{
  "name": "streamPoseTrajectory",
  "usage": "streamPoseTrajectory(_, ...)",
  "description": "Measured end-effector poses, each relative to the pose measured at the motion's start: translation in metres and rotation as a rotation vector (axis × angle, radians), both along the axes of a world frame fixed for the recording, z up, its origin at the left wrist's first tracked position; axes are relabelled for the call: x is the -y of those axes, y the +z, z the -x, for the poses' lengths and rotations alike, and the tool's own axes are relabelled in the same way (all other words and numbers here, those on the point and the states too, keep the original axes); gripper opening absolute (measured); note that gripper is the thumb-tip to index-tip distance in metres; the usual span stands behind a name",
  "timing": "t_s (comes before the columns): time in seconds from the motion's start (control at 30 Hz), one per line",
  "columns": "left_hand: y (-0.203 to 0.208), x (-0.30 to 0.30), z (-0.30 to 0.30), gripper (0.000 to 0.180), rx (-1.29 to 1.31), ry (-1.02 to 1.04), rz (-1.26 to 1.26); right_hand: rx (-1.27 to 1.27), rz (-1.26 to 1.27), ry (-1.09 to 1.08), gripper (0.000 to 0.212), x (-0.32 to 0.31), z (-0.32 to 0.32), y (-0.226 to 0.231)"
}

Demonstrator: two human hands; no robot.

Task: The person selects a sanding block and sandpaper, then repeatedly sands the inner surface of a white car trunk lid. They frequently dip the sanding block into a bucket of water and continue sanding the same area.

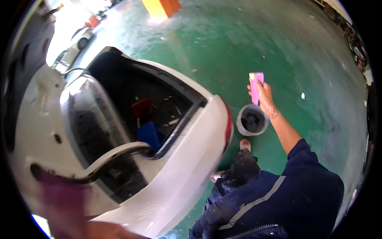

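My right hand [266, 97] grips a flat pink rectangular block [257, 79] with a yellow patch at its top corner. The hand looks wet and is above the far rim of a grey bucket [240, 124] holding dark liquid. At the lower left, close to the camera, my left hand [93, 230] is smeared by motion; a purple cloth [65, 203] hangs at it, and the fingers cannot be made out. Beside me is a white car [187, 147] with its boot open; the cloth overlaps the raised white panel [36, 119].
Inside the boot lie a blue box-like thing [149, 135], a red thing [141, 107] and small loose pieces. My feet [245, 144] stand between car and bucket on the green floor [223, 47]. An orange-yellow pillar [161, 8] and another parked car [75, 46] are farther off.
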State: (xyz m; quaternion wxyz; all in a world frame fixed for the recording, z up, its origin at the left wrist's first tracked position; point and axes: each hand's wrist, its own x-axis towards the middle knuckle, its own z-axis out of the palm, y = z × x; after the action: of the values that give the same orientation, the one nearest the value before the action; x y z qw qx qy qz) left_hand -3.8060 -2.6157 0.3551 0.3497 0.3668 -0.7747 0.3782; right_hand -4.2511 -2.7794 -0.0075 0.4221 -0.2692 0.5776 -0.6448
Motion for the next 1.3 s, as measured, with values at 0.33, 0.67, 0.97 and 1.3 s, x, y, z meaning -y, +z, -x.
streamPoseTrajectory(0.33,-0.307,0.131,0.081,0.081,-0.295,0.473,-1.071,0.168,-0.686,0.072,0.023,-0.053,0.132,-0.383)
streamPoseTrajectory(0.67,-0.543,0.211,0.156,0.082,-0.041,0.705,-1.502,-1.249,-0.925,0.695,0.053,0.022,0.141,-0.737)
streamPoseTrajectory(0.97,-0.567,0.233,0.160,0.082,-0.091,0.681,-1.583,-1.732,-1.012,0.769,0.043,0.036,0.228,-0.800)
streamPoseTrajectory(1.3,-0.316,0.118,0.089,0.083,-0.423,0.765,-1.141,-1.173,-0.551,1.102,0.031,0.024,0.147,-0.319)
